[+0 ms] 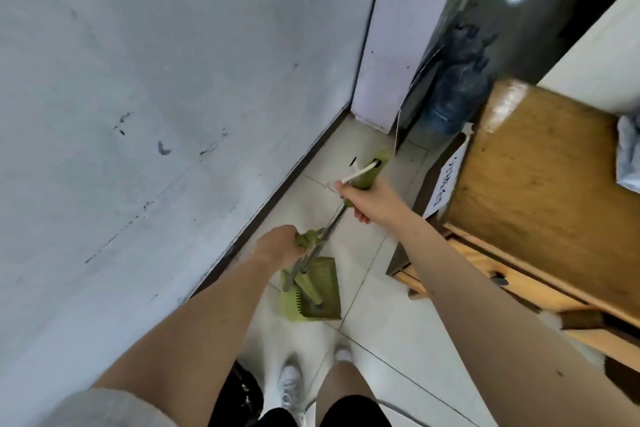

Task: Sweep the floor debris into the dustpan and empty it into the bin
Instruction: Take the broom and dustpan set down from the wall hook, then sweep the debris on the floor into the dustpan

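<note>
Left hand [277, 246] fingers wrapped around green dustpan [311, 295] handle, right hand [367, 199] fingers wrapped around green broom [367, 177] grip, above tiled floor [381, 340] beside wall [156, 97].

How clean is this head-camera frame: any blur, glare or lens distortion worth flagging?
Head view: soft overall, with motion smear on the water bottle and dark doorway beyond; glare spots on the wooden desk corner and up in the doorway; wide-angle bending curves the wall and stretches both forearms. The left hand and right hand on the green handles remain readable.
</note>
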